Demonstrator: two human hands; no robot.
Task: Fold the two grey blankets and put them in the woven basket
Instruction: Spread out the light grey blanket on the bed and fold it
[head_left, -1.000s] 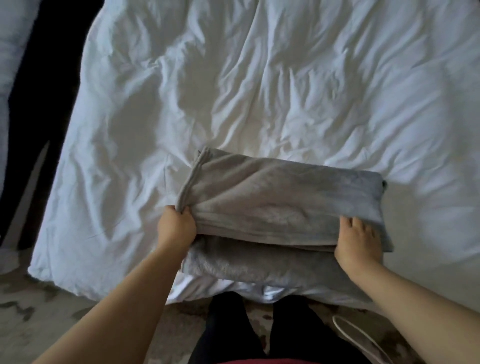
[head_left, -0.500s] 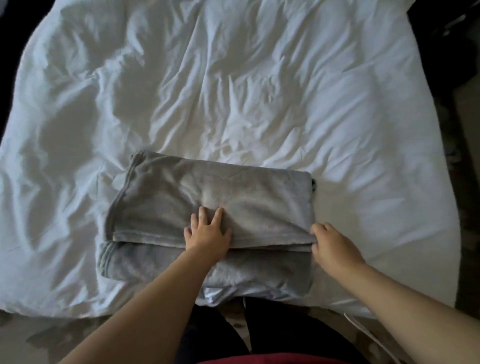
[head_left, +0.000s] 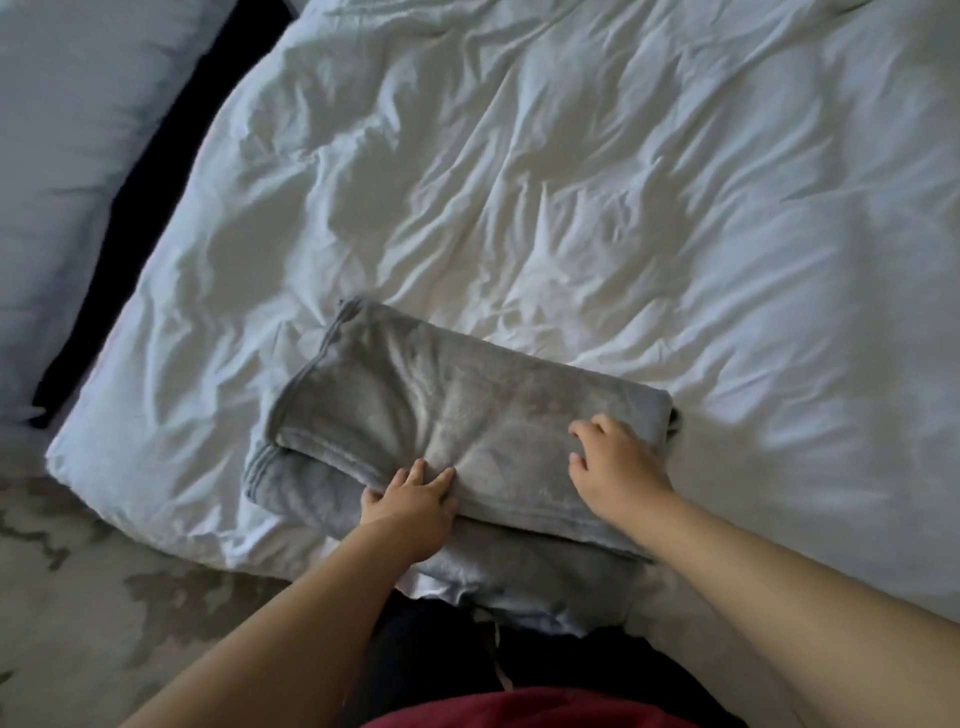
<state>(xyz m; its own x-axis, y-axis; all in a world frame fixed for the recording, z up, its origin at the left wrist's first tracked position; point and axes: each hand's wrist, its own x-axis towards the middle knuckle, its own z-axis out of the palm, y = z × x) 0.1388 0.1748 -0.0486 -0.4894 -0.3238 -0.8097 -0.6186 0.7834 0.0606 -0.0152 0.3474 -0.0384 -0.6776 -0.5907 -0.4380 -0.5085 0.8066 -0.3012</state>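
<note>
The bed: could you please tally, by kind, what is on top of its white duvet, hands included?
Grey blankets: 2, upper blanket stacked on lower blanket
Hands: 2, left hand and right hand, both on the upper blanket
Total: 4

We count two grey blankets: a top blanket (head_left: 467, 410) lying on a bottom blanket (head_left: 306, 493), by the near edge of the one white bed cover (head_left: 571, 208). We count two hands too: one left hand (head_left: 410, 512) and one right hand (head_left: 613, 467).
</note>
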